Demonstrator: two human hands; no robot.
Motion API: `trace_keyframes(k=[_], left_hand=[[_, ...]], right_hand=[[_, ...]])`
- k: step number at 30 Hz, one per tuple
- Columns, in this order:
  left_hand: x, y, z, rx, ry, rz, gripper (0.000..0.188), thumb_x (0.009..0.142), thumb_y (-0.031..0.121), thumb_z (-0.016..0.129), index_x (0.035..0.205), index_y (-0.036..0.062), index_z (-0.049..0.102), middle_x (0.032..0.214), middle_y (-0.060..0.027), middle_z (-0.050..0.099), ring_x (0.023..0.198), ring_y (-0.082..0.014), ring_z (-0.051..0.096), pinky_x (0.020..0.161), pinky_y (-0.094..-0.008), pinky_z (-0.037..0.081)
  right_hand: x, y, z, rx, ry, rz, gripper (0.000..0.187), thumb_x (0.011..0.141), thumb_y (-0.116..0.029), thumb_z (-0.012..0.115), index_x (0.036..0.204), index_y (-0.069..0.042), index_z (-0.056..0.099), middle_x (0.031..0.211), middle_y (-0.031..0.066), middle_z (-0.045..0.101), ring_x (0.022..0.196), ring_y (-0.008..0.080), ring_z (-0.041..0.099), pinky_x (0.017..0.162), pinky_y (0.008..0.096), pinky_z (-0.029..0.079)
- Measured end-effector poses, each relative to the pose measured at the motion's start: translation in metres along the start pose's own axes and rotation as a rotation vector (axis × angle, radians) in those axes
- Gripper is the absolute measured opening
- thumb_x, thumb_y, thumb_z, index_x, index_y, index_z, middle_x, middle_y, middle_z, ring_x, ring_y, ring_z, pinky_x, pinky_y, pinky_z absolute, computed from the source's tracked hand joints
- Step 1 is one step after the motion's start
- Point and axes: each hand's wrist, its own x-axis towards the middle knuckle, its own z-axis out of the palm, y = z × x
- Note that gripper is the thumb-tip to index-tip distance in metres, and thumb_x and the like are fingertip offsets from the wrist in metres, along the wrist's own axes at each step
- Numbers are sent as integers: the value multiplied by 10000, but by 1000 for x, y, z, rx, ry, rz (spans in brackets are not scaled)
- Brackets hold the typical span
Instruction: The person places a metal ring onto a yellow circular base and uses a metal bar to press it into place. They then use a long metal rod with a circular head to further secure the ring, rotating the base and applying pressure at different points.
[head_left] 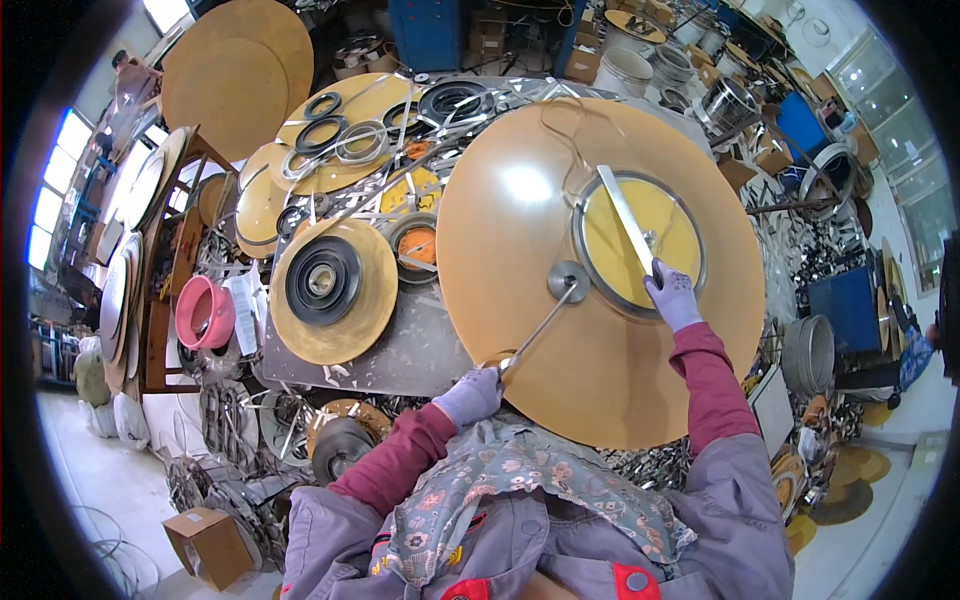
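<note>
In front of me lies a large, glossy tan disc (560, 380), tilted toward me and overhanging the table. A grey ring (703, 250) sits on it around a yellow round centre (605, 245). My right hand (675, 295) is closed on the lower end of a flat, pale metal strip (622, 212), which lies slantwise across the yellow centre. At the disc's near left edge, my left hand (470, 397) is closed around the handle of a thin metal rod (540, 328). The rod's far end meets a small round grey plate (568, 282) beside the ring. Both hands wear pale purple gloves.
Left on the grey table (400, 335) is a smaller tan disc (345, 340) bearing a black coil (345, 265). Behind it lie black rings (455, 100) and loose metal strips. A pink bucket (205, 312) stands at the left. Scrap strips heap around the table.
</note>
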Motion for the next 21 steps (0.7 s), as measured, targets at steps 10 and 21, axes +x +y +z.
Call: trace_keyframes(k=[10, 21], left_hand=[[2, -2, 2, -13, -10, -35, 239, 871, 173, 499, 906, -48, 582, 813, -283, 623, 796, -442, 617, 736, -502, 490], [9, 1, -5, -44, -25, -43, 215, 865, 159, 507, 901, -43, 573, 819, -276, 626, 782, -438, 619, 715, -503, 487]], right_hand=[[-19, 8, -47, 771, -20, 391, 374, 861, -264, 614, 1162, -42, 611, 705, 48, 589, 544, 135, 554, 505, 281, 450], [24, 47, -87, 1768, 396, 281, 186, 951, -238, 521, 1027, -79, 582, 599, -56, 387, 441, 48, 314, 380, 207, 243]])
